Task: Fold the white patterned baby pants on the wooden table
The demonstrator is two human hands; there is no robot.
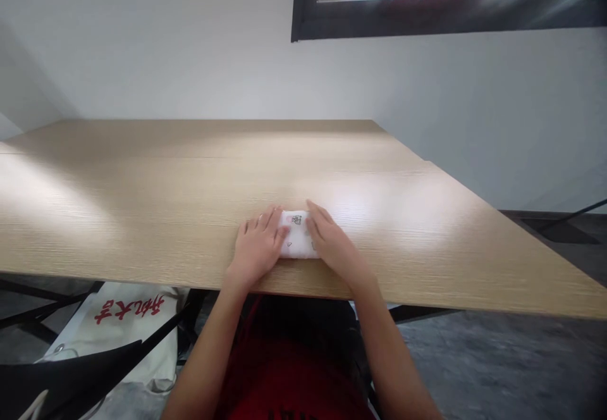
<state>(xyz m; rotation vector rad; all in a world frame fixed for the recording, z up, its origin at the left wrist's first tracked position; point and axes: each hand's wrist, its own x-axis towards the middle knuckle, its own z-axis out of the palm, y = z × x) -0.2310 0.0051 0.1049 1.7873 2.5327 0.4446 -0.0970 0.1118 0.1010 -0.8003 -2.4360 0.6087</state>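
A small white folded cloth (298, 236) with little dark printed drawings and faint pink spots lies flat on the wooden table (190, 186), close to the front edge. My left hand (258, 240) rests at its left end, palm down, fingers spread and the thumb touching the cloth's top. On the opposite side, my right hand (332, 240) lies over the right end with its fingers stretched out and close together. The hands cover both ends of the cloth, so only its middle shows.
A pale wall (190, 47) stands behind the table, with a dark-framed barred window (403, 18) at upper right. Below the table's left front, a white bag (128, 319) with red characters sits beside a black chair part (71, 376). The table's right edge slants toward me.
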